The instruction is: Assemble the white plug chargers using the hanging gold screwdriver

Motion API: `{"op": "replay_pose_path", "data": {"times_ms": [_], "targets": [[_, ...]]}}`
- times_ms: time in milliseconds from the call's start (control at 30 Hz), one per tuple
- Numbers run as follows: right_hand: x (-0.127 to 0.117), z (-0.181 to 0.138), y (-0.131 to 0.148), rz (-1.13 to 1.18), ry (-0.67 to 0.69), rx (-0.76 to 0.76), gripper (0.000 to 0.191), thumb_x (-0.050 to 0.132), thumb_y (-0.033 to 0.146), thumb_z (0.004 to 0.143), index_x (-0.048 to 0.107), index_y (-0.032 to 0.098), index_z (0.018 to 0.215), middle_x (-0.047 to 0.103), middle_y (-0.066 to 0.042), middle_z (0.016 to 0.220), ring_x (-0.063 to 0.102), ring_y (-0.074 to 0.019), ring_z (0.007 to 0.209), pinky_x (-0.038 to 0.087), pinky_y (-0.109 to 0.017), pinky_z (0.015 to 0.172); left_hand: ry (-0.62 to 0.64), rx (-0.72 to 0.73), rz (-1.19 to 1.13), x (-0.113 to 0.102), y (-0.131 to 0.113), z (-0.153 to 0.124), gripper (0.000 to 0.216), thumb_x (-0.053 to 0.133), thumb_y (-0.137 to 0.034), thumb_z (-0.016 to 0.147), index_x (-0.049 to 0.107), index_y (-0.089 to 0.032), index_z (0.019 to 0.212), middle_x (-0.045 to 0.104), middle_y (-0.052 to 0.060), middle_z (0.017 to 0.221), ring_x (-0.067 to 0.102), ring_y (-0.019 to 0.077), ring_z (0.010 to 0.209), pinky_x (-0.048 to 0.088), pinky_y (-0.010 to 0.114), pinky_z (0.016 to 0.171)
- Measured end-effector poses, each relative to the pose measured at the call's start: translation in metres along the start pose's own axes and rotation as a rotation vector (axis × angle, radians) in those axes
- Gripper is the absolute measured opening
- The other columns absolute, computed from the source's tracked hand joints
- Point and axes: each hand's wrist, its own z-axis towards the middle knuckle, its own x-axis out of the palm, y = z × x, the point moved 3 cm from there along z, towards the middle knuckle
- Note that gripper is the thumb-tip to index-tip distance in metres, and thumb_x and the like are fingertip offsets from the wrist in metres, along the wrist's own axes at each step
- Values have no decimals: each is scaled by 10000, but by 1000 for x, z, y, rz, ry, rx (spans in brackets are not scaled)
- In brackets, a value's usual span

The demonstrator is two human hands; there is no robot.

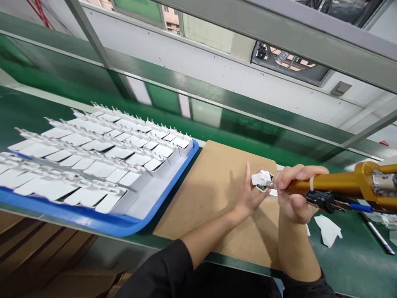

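Note:
My left hand (pixel 249 194) holds a small white charger plug (pixel 262 180) over a brown cardboard sheet (pixel 214 186), fingers pointing up around it. My right hand (pixel 294 190) grips the barrel of a gold-coloured power screwdriver (pixel 341 184), which lies nearly level with its tip against the plug. A black switch lever and a blue wire run under the tool's body. Both forearms reach in from the lower edge, in black sleeves.
A blue tray (pixel 164 194) at the left carries several rows of white charger plugs (pixel 93 153). Scraps of white film (pixel 328 229) and a pen-like rod (pixel 376 234) lie on the green bench (pixel 356 260) at the right. A grey frame rail and wall stand behind.

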Motion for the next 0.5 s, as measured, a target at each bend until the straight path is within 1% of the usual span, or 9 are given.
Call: {"op": "replay_pose_path", "data": {"times_ms": [133, 300, 500], "targets": [[0, -1, 0, -9, -8, -2, 324, 831, 359, 838, 589, 251, 1025, 598, 51, 729, 516, -124, 542, 447, -275, 488, 6, -17, 32, 1, -4, -2, 1309, 806, -437, 817, -183, -227, 1648, 519, 182, 1577, 554, 343, 1425, 411, 575, 1219], [0, -1, 0, -32, -13, 9, 319, 817, 386, 853, 575, 257, 1014, 590, 55, 720, 521, -129, 545, 452, -287, 509, 5, -9, 37, 1, -2, -2, 1311, 799, -463, 817, -182, -208, 1649, 515, 193, 1576, 520, 353, 1454, 387, 596, 1232], [0, -2, -1, -42, -18, 15, 312, 808, 384, 866, 570, 257, 1024, 599, 58, 725, 528, -128, 554, 457, -298, 546, 20, 10, 25, 1, 1, -2, 1310, 798, -466, 825, -186, -198, 1647, 518, 198, 1573, 516, 344, 1459, 397, 562, 1237]]}}
